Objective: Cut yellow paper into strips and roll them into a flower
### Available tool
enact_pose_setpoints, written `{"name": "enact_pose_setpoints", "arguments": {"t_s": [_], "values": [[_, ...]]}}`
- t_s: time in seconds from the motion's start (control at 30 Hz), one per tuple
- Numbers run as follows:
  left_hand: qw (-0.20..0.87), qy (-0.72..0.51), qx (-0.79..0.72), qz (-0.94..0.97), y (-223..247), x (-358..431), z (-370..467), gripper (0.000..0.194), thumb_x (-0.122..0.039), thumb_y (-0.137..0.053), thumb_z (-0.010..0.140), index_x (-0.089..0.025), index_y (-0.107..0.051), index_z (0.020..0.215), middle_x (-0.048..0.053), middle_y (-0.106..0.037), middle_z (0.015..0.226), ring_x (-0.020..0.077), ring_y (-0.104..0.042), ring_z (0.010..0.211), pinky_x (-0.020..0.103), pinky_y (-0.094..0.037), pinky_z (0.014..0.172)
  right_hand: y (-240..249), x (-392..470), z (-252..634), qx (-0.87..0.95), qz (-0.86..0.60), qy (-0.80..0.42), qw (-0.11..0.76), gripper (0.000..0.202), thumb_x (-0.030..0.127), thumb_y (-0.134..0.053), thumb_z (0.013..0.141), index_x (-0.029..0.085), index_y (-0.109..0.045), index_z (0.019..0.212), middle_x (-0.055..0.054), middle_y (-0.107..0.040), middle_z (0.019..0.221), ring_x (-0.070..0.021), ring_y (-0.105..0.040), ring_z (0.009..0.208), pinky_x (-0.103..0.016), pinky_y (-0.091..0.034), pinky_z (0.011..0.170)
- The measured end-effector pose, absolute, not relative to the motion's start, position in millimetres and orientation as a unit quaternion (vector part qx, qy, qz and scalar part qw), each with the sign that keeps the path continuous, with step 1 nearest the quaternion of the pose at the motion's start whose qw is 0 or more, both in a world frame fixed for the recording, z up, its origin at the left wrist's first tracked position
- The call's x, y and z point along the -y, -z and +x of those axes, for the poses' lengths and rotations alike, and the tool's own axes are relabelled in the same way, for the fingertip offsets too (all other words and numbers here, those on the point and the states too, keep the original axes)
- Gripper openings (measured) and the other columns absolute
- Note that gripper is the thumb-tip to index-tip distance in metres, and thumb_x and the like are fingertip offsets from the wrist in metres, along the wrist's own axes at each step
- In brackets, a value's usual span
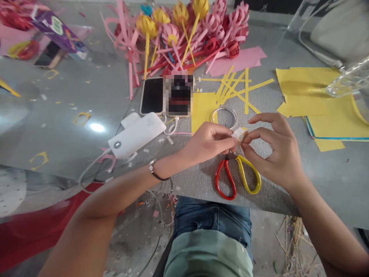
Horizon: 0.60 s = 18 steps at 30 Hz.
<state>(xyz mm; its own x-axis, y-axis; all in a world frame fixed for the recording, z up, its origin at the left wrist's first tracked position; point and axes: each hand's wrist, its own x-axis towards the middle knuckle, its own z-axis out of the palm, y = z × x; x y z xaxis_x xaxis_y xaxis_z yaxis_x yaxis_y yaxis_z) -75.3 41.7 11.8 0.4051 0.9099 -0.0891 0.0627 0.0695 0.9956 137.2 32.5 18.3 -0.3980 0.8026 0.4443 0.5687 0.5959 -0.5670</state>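
Observation:
My left hand (211, 142) is closed in a pinch around a small white strip (238, 133), which looks like a bit of tape or its backing paper. Touching it from the other side, my right hand (271, 152) presses thumb and index finger together, its other fingers lifted. A little yellow shows between the hands, too small to make out. Just below the fingertips lie scissors (226, 181) with one red and one yellow handle, blades partly hidden. A roll of tape (224, 117) rests right behind my left hand, partly on a yellow paper sheet (201, 109).
Behind the hands lie loose yellow paper strips (246, 92) and a heap of paper flowers (184, 30). Two phones (152, 96) and a white power bank (138, 134) with cables are on the left. Yellow sheets (317, 104) and a clear bottle (350, 79) are on the right.

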Motion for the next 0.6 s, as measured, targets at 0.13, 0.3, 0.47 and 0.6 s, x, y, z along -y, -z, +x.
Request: {"name": "enact_pose_setpoints", "arguments": {"t_s": [0.13,0.3,0.47,0.6], "values": [[0.605,-0.351,-0.418,0.580,-13.4,-41.4,-74.2,0.021,-0.024,-0.070,0.088,-0.016,-0.073,0.069,0.004,-0.073,0.072,0.0105,-0.060,0.062,0.023,-0.051,0.061,-18.6,-32.2,136.3,0.819,-0.419,-0.164,0.356,0.011,0.024,-0.076,0.090,0.031,-0.068,0.088,-0.009,-0.065,0.126,-0.0362,-0.064,0.122,-0.064,-0.050,0.105],[0.617,-0.344,-0.414,0.574,-11.4,-41.4,-74.9,0.019,-0.026,-0.073,0.087,-0.015,-0.073,0.072,0.005,-0.075,0.073,0.0117,-0.064,0.064,0.023,-0.052,0.060,-18.3,-32.0,135.4,0.815,-0.423,-0.163,0.361,0.011,0.026,-0.077,0.088,0.031,-0.068,0.087,-0.009,-0.066,0.125,-0.0375,-0.064,0.119,-0.066,-0.049,0.105],[0.622,-0.357,-0.402,0.569,-1.2,-40.8,-73.5,0.015,-0.028,-0.080,0.085,-0.015,-0.073,0.079,0.005,-0.077,0.078,0.0152,-0.072,0.073,0.025,-0.057,0.066,-16.8,-31.9,134.8,0.815,-0.427,-0.145,0.364,0.011,0.022,-0.075,0.088,0.030,-0.068,0.087,-0.009,-0.066,0.123,-0.0363,-0.064,0.118,-0.064,-0.049,0.104],[0.588,-0.368,-0.419,0.586,4.4,-40.6,-71.8,0.019,-0.031,-0.077,0.089,-0.016,-0.072,0.080,0.005,-0.077,0.078,0.0157,-0.073,0.075,0.025,-0.057,0.068,-14.9,-32.0,135.1,0.808,-0.434,-0.145,0.370,0.011,0.022,-0.076,0.088,0.031,-0.071,0.089,-0.008,-0.068,0.121,-0.0357,-0.064,0.116,-0.065,-0.049,0.104]]}}
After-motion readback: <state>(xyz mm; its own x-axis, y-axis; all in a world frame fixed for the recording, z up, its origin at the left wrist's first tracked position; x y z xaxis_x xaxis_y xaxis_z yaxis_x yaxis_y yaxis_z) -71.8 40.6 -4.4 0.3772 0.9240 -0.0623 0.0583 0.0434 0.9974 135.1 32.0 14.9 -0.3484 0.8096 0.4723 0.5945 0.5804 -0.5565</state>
